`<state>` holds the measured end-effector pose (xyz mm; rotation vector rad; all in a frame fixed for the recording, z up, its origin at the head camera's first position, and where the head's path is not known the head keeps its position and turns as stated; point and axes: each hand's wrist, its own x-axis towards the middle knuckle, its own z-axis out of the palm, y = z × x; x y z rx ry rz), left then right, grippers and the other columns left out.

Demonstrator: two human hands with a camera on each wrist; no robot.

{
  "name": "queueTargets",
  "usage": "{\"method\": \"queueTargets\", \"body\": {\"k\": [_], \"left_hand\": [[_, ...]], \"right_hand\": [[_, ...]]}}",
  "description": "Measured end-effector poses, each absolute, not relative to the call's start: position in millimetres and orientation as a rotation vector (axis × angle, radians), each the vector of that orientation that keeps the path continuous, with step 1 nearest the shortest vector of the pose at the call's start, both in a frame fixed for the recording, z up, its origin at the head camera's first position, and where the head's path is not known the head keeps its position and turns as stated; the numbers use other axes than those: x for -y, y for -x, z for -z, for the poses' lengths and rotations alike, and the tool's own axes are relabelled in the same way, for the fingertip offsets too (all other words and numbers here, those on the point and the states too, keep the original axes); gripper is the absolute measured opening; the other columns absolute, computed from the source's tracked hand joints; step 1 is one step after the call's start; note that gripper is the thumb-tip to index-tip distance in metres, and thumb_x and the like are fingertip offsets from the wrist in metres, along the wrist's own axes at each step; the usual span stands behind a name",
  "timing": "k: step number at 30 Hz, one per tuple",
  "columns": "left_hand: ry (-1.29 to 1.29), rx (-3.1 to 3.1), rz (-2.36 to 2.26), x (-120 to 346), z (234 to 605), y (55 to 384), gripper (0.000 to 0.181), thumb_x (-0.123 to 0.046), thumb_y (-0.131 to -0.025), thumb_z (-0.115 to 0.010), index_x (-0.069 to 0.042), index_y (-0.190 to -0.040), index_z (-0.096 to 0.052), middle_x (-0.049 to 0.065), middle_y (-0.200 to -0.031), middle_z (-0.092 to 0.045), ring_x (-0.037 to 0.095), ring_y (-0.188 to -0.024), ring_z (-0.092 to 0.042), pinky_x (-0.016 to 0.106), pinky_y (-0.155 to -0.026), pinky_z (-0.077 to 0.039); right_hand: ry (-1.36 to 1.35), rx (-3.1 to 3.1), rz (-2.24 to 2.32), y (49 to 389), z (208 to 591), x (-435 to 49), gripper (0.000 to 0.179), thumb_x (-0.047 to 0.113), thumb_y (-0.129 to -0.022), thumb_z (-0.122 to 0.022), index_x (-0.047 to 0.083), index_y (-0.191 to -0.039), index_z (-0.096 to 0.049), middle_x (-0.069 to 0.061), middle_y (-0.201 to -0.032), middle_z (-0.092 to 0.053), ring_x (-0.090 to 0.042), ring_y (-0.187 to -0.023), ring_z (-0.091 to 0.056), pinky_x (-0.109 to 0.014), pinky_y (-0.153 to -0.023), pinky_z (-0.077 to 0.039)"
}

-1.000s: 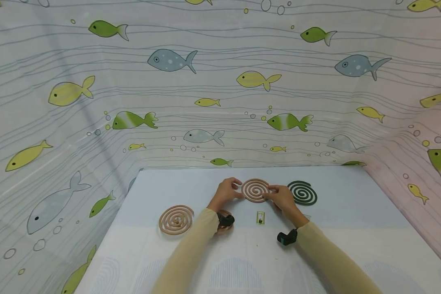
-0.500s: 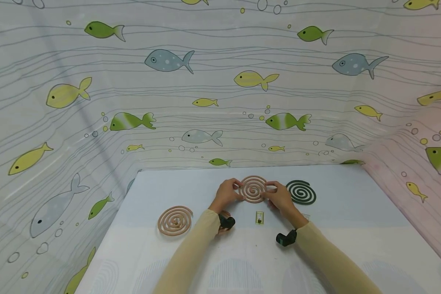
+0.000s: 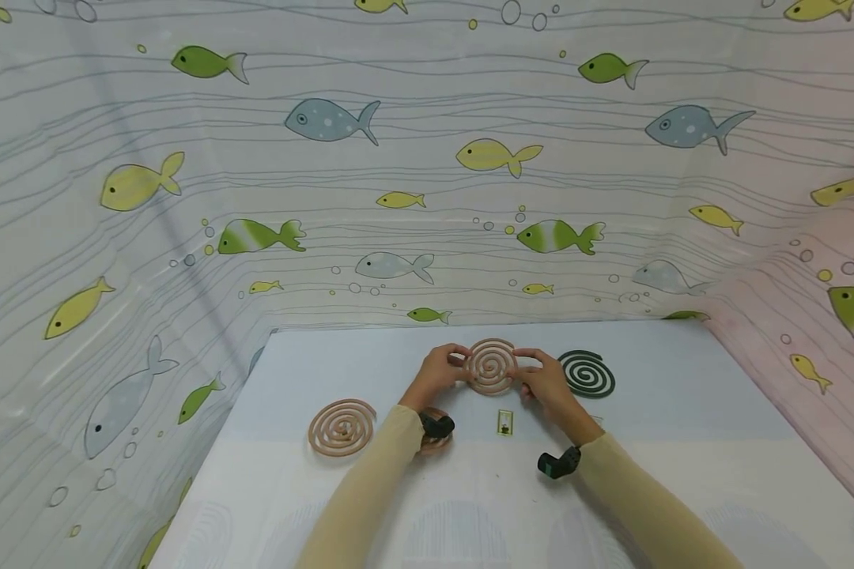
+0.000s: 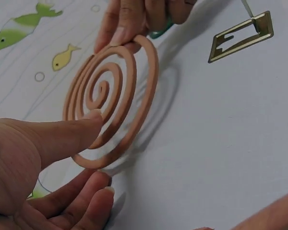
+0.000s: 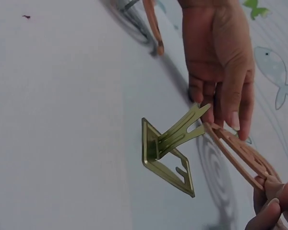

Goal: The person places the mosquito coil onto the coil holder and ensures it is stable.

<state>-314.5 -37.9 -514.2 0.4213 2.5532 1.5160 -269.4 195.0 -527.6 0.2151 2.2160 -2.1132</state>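
Observation:
A brown mosquito coil (image 3: 492, 367) is held up, tilted off the table, between both hands. My left hand (image 3: 442, 374) pinches its left edge, the thumb on its face and the fingers behind in the left wrist view. My right hand (image 3: 548, 381) pinches the opposite edge between thumb and fingers, as the right wrist view shows (image 5: 273, 206). Nearer me stands a small gold metal coil stand (image 5: 168, 158) with a raised forked prong, touched by neither hand. Another brown coil (image 3: 437, 444) is partly hidden under my left wrist.
At the left a brown coil (image 3: 341, 427) sits with a stand's tip showing at its centre. A dark green coil (image 3: 588, 374) lies right of my right hand. Fish-patterned sheeting (image 3: 413, 229) rises behind the white table (image 3: 313, 356).
The held coil has tilted up from lying flatter. My left fingers have closed in from beside its edge to grip it. The coils on the table and the gold stand stay put.

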Motion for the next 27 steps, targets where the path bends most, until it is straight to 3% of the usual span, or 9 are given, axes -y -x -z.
{"method": "queueTargets", "body": {"k": [3, 10, 14, 21, 27], "left_hand": [[-0.415, -2.435, -1.607, 42, 515, 315, 0.045, -0.011, -0.087, -0.084, -0.005, -0.128, -0.067, 0.016, -0.113, -0.071, 0.022, -0.088, -0.068, 0.033, -0.066, -0.055], [-0.392, -2.280, -1.749, 46, 517, 314, 0.046, -0.004, -0.090, -0.080, -0.006, -0.133, -0.065, 0.013, -0.101, -0.073, 0.019, -0.078, -0.068, 0.034, -0.068, -0.056], [-0.391, -2.244, -1.783, 46, 515, 311, 0.041, -0.005, -0.090, -0.079, -0.007, -0.129, -0.067, 0.011, -0.099, -0.072, 0.017, -0.080, -0.067, 0.034, -0.072, -0.057], [-0.399, -2.203, -1.790, 46, 510, 306, 0.033, -0.012, -0.091, -0.081, -0.005, -0.122, -0.070, 0.011, -0.102, -0.069, 0.019, -0.086, -0.066, 0.045, -0.085, -0.057], [-0.417, -2.183, -1.775, 47, 506, 300, 0.029, -0.010, -0.091, -0.080, -0.004, -0.118, -0.072, 0.010, -0.099, -0.068, 0.017, -0.083, -0.064, 0.045, -0.085, -0.057]], "right_hand": [[-0.207, -2.202, 2.128, 266, 524, -195, 0.048, 0.012, -0.097, -0.074, 0.008, -0.142, -0.057, -0.011, -0.100, -0.076, -0.008, -0.053, -0.051, -0.024, -0.051, -0.044], [-0.184, -2.237, 2.079, 263, 522, -195, 0.049, 0.018, -0.096, -0.076, 0.011, -0.141, -0.057, -0.009, -0.099, -0.077, -0.008, -0.054, -0.050, -0.024, -0.052, -0.044], [-0.171, -2.261, 2.060, 261, 524, -196, 0.045, 0.020, -0.096, -0.076, 0.013, -0.138, -0.060, -0.007, -0.094, -0.076, -0.010, -0.054, -0.051, -0.025, -0.053, -0.045], [-0.134, -2.259, 2.059, 255, 523, -198, 0.043, 0.020, -0.095, -0.077, 0.011, -0.135, -0.063, -0.006, -0.084, -0.072, -0.012, -0.054, -0.051, -0.026, -0.053, -0.046], [-0.085, -2.252, 2.049, 247, 520, -200, 0.045, 0.021, -0.095, -0.077, 0.008, -0.135, -0.062, -0.005, -0.083, -0.070, -0.012, -0.056, -0.050, -0.027, -0.054, -0.046]]}}
